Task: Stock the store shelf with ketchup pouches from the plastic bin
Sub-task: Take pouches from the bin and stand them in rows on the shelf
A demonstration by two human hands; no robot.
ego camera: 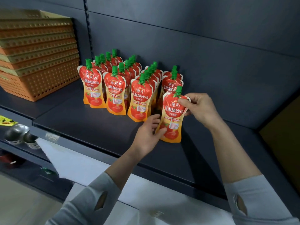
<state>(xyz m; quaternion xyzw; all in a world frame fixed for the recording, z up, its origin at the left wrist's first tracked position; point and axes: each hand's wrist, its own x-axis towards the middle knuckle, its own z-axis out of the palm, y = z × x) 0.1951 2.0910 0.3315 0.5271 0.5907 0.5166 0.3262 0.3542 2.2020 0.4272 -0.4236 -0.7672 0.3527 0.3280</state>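
Three ketchup pouch rows point(116, 85) stand on the shelf point(90, 127); left hand point(148, 133) and right hand point(200, 108) pinch a pouch point(172, 118) fronting the short fourth row.

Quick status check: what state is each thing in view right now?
Held pouch: upright, cap on, fronting the rightmost row.
Left hand: grips that pouch's lower left edge.
Right hand: pinches its upper right edge.
Shelved pouches: upright, capped, in rows.
Orange baskets: nested in a stack, far left.
Shelf: partly stocked.
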